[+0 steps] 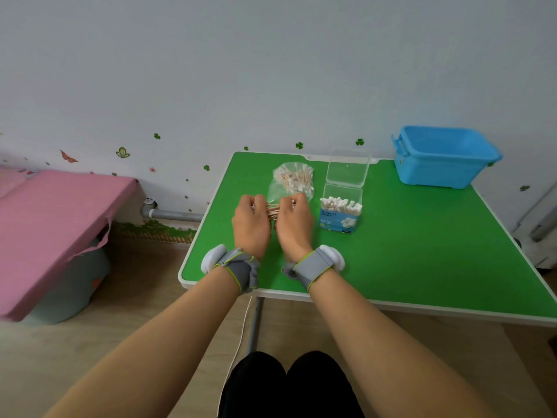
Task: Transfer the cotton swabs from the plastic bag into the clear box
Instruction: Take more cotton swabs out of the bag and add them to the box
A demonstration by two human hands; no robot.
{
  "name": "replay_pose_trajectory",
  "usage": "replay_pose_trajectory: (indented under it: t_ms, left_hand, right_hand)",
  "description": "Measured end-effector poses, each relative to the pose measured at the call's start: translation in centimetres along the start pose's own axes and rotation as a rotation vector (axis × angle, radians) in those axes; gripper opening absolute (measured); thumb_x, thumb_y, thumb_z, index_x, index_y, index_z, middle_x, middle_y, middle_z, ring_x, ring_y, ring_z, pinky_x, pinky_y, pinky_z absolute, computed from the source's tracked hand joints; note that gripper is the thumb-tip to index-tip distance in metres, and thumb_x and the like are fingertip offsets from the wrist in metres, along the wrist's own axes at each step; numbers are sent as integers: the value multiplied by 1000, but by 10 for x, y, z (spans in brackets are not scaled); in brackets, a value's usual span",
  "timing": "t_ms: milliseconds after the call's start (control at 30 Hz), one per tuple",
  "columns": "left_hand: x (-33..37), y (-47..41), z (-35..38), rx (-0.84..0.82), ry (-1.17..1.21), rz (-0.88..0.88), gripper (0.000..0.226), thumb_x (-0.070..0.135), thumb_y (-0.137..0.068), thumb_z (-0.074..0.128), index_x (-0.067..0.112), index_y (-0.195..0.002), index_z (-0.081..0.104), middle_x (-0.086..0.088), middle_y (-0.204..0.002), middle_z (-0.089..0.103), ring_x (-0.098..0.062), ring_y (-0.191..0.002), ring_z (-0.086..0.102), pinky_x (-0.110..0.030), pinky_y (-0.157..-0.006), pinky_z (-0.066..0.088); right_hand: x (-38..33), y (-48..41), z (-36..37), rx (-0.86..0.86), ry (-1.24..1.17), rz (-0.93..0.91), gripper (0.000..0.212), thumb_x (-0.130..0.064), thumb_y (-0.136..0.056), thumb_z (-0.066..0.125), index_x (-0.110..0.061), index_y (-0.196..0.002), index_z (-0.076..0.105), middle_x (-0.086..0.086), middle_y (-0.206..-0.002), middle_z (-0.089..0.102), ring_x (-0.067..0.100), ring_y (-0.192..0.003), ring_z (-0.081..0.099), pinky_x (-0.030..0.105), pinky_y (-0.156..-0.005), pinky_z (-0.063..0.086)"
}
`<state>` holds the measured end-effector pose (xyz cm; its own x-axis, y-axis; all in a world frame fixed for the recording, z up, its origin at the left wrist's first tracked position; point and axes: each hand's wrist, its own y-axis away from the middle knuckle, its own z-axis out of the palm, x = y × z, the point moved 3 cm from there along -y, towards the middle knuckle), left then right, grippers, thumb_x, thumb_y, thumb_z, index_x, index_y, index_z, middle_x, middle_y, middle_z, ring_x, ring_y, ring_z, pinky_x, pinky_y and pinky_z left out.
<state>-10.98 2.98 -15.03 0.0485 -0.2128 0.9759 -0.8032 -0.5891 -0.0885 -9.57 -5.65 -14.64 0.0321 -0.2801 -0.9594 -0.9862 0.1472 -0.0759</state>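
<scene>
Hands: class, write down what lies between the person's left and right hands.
In the head view, a bundle of cotton swabs spans the gap; the left hand and right hand each hold one end.

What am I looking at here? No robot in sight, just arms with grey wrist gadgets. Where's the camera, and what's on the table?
There is no machine: a person works with bare hands, and the single picture comes from a wide-angle camera worn on the head, looking forward and down. Hence the forearms and knees in view. Each wrist carries a grey strap with a white pod; its purpose is not shown. The left hand and right hand both grip one bundle of cotton swabs between them, over the green table. Just behind lies the plastic bag, with more swabs inside. To its right stands the clear box, lid open, already holding upright swabs. A blue bin sits at the far right corner.
</scene>
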Motion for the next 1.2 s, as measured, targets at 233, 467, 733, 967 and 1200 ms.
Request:
replay_pose_trajectory:
  t_ms: [233, 467, 733, 967, 1200]
  left_hand:
    - [1, 1, -1, -4, -76, 29, 24, 15, -93, 42, 9, -70, 49, -7, -69, 51, -24, -71, 43, -35, -63, 33]
    - [5, -2, -1, 18, -30, -9, 28, 16, -94, 40, 1, -76, 57, -22, -82, 59, -25, -73, 44, -39, -69, 39]
    - [4, -2, 0, 49, -117, 46, 34, 19, -96, 39, 8, -64, 45, -18, -73, 54, -26, -68, 40, -32, -59, 24]
    - [11, 3, 0, 15, -15, 88, 27, 23, -92, 51, 9, -70, 50, -7, -66, 52, -22, -65, 42, -32, -59, 33]
    - [24, 15, 5, -135, 336, -65, 26, 36, -88, 61, 15, -76, 51, -5, -57, 47, -18, -44, 37, -22, -41, 32]
  right_hand:
    - [-2, 1, 1, 52, -40, -19, 19, -17, -97, 39, -7, -83, 46, -2, -63, 42, 13, -55, 36, 33, -49, 23]
    - [-1, 2, 5, 35, -15, -62, 23, -18, -100, 36, -6, -82, 43, 0, -63, 40, 22, -59, 35, 32, -56, 11]
    - [-1, 4, 4, 21, -19, -85, 30, -21, -101, 38, -8, -74, 41, -2, -59, 38, 13, -53, 33, 32, -56, 11]
    - [-6, 2, -1, 41, -69, 2, 27, -20, -99, 40, -7, -76, 44, -2, -60, 40, 11, -53, 33, 33, -54, 12]
    - [-15, 2, -17, 107, -121, 35, 26, -18, -100, 38, -3, -81, 47, 2, -65, 42, 19, -60, 36, 32, -53, 13]
